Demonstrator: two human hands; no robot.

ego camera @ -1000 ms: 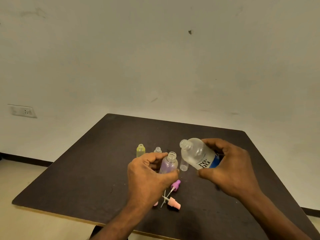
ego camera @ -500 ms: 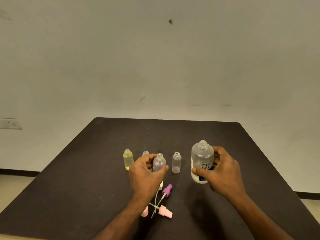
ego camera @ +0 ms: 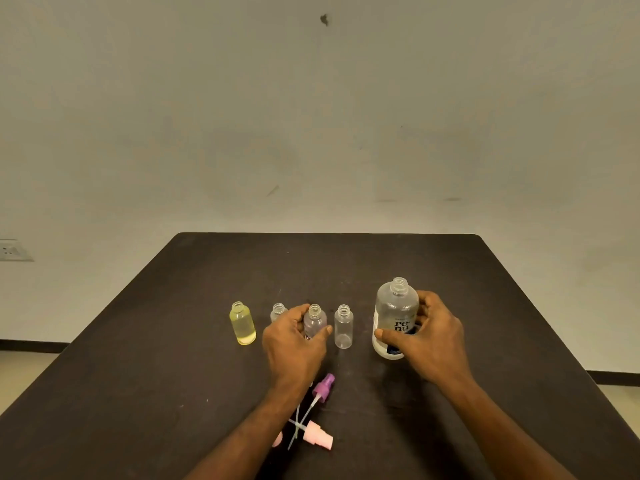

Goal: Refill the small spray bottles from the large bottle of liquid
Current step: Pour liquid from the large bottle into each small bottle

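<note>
While the dark bench (ego camera: 173, 341) carries everything, our right hand (ego camera: 427, 336) curls its fingers round the upright large bottle (ego camera: 394, 313); our left hand (ego camera: 294, 342) grips the purple-tinted spray bottle (ego camera: 315, 322), beside the clear small bottle (ego camera: 343, 327).

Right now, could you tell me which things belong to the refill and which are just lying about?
Refill: large bottle, purple bottle, clear bottle, yellow bottle, half-hidden bottle, purple spray cap, pink spray cap.
Lying about: wall socket.

place: plain room | cues: bare scuffed wall (ego camera: 311, 116); dark table (ego camera: 138, 375); wall socket (ego camera: 12, 250)
</note>
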